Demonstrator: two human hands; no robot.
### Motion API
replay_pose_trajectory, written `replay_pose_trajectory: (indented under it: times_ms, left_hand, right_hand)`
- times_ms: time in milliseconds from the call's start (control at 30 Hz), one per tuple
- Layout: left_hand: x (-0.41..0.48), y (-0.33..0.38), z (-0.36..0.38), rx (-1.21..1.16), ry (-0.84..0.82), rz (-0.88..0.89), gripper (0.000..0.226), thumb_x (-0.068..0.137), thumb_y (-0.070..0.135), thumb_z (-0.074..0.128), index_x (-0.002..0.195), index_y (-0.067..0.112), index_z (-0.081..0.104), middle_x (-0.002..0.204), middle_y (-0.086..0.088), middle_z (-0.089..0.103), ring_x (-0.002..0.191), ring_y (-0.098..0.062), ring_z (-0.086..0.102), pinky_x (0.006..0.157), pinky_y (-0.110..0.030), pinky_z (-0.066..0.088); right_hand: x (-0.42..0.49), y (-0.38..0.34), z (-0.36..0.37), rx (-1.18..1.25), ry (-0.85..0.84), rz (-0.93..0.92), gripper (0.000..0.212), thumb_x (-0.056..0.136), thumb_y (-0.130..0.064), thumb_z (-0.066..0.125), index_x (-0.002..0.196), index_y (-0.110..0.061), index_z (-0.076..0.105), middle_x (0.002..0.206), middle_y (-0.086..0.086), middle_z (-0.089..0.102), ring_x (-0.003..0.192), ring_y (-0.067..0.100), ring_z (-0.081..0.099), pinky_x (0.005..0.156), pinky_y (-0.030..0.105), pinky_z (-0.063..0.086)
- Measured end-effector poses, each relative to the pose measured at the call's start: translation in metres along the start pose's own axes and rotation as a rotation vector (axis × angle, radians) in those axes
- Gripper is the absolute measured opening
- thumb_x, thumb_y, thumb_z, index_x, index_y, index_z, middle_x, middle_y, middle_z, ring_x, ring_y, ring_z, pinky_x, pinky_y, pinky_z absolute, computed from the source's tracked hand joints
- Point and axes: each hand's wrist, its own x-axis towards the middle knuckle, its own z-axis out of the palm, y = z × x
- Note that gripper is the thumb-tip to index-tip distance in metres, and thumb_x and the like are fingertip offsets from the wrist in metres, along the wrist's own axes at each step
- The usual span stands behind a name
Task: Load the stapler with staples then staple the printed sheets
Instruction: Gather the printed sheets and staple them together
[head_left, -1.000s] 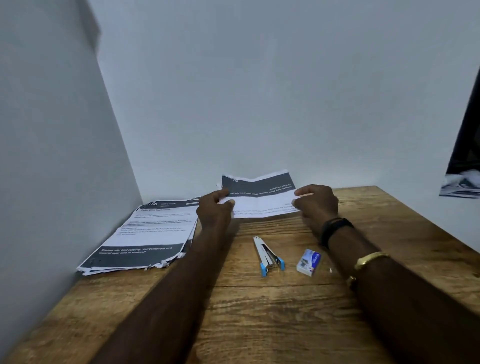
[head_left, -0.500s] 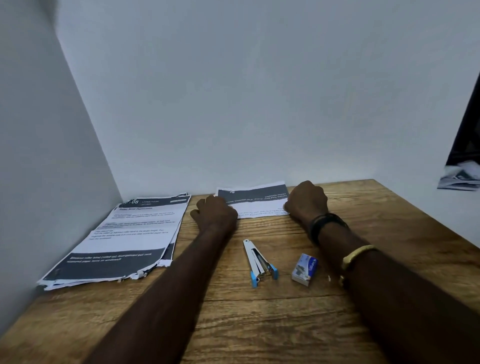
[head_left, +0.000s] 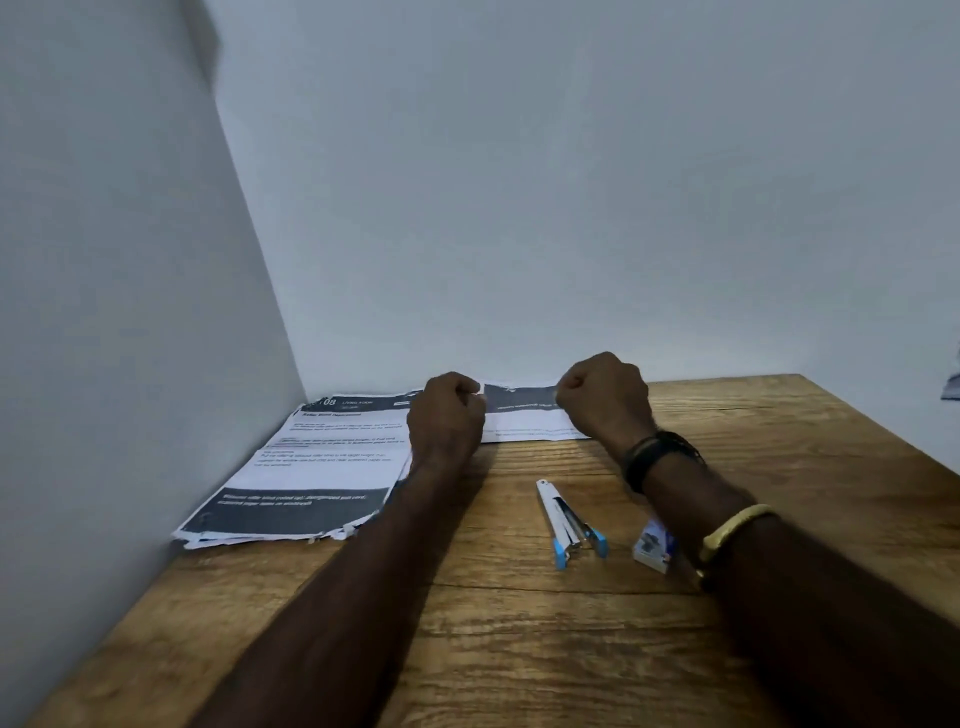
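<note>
1. Pinching from both ends, in the head view the left hand (head_left: 447, 421) and the right hand (head_left: 602, 400) are curled tight into fists at the left and right edges of the loose sheets (head_left: 530, 418). These lie flat at the far side of the wooden table (head_left: 519, 649), close to the wall. The fingertips are tucked under, so the exact grip on the paper is hard to make out.
2. Just left of the left hand, the stack of printed sheets (head_left: 322, 457) sits in the corner, its near edges ragged and uneven.
3. Between the forearms and nearer the person, the stapler (head_left: 569, 519) lies hinged open with its blue-tipped ends towards the camera, touched by neither hand. The staple box (head_left: 653, 548) stands just beside it, partly hidden behind the right forearm.
4. A black wristband (head_left: 657, 460) and a gold bangle (head_left: 737, 525) ring the right arm.
5. The paper is probably light and floppy and likely to fan apart, so it is best squared up and held near the corner to be stapled.
6. The stapler looks small, stiff and light. It is best taken by its body with one hand while the other feeds in the brittle strip of staples.
</note>
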Motion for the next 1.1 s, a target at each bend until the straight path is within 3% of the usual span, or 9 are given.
replay_pose_trajectory:
  times_ms: [167,300,400,467,567,733,933,1100]
  left_hand:
    - [-0.003,-0.027,-0.051,0.003,0.08,-0.069,0.018,0.087,0.034,0.068,0.087,0.018,0.078,0.088,0.003,0.078,0.089,-0.019,0.071,0.077,-0.029,0.049]
    - [-0.004,-0.057,-0.092,0.088,0.134,-0.17,0.023,0.089,0.035,0.066,0.087,0.015,0.077,0.09,-0.003,0.078,0.093,-0.027,0.07,0.083,-0.034,0.052]
    - [-0.004,-0.08,-0.119,0.22,0.113,-0.244,0.019,0.089,0.029,0.064,0.096,0.016,0.076,0.106,-0.007,0.076,0.106,-0.031,0.068,0.093,-0.036,0.053]
    - [-0.004,-0.094,-0.131,0.308,0.08,-0.283,0.021,0.089,0.031,0.065,0.105,0.02,0.073,0.116,-0.006,0.073,0.114,-0.031,0.065,0.097,-0.035,0.05]
    - [-0.004,-0.11,-0.138,0.413,0.018,-0.305,0.034,0.089,0.04,0.066,0.117,0.022,0.068,0.128,-0.006,0.068,0.122,-0.031,0.061,0.102,-0.037,0.049]
    - [0.001,-0.12,-0.136,0.531,-0.076,-0.336,0.049,0.085,0.053,0.063,0.119,0.018,0.065,0.129,-0.008,0.067,0.121,-0.032,0.062,0.098,-0.038,0.048]
    - [0.003,-0.123,-0.129,0.6,-0.106,-0.323,0.055,0.085,0.06,0.062,0.121,0.018,0.062,0.13,-0.009,0.064,0.124,-0.031,0.059,0.105,-0.042,0.042]
    - [0.001,-0.122,-0.128,0.594,-0.079,-0.291,0.053,0.085,0.058,0.061,0.121,0.019,0.065,0.128,-0.008,0.067,0.124,-0.032,0.059,0.106,-0.043,0.043]
  right_hand:
    - [-0.028,-0.059,0.037,0.054,-0.17,-0.06,0.017,0.087,-0.014,0.064,0.076,-0.012,0.076,0.085,0.006,0.075,0.091,0.03,0.072,0.078,0.033,0.059]
    - [-0.039,-0.088,0.069,0.097,-0.263,-0.056,0.018,0.087,-0.014,0.061,0.095,-0.005,0.075,0.098,0.017,0.075,0.093,0.037,0.073,0.084,0.044,0.062]
    - [-0.043,-0.098,0.092,0.05,-0.297,-0.043,0.016,0.083,-0.01,0.062,0.094,-0.006,0.074,0.1,0.017,0.075,0.094,0.036,0.073,0.081,0.036,0.062]
    - [-0.046,-0.102,0.106,-0.012,-0.306,-0.047,0.016,0.083,-0.013,0.066,0.097,-0.007,0.071,0.105,0.015,0.074,0.099,0.035,0.071,0.074,0.028,0.053]
    - [-0.05,-0.104,0.122,-0.064,-0.304,-0.04,0.015,0.084,-0.018,0.066,0.097,-0.011,0.063,0.111,0.014,0.071,0.103,0.034,0.068,0.07,0.027,0.044]
    - [-0.048,-0.109,0.139,-0.098,-0.27,-0.03,0.027,0.084,-0.021,0.065,0.11,-0.012,0.063,0.119,0.014,0.067,0.11,0.036,0.065,0.076,0.03,0.047]
    - [-0.043,-0.11,0.145,-0.026,-0.266,0.029,0.039,0.083,-0.025,0.068,0.119,-0.012,0.063,0.124,0.013,0.067,0.114,0.036,0.064,0.093,0.038,0.055]
    - [-0.04,-0.112,0.147,0.046,-0.259,0.075,0.03,0.082,-0.02,0.072,0.11,-0.011,0.07,0.117,0.012,0.071,0.109,0.034,0.066,0.087,0.034,0.053]
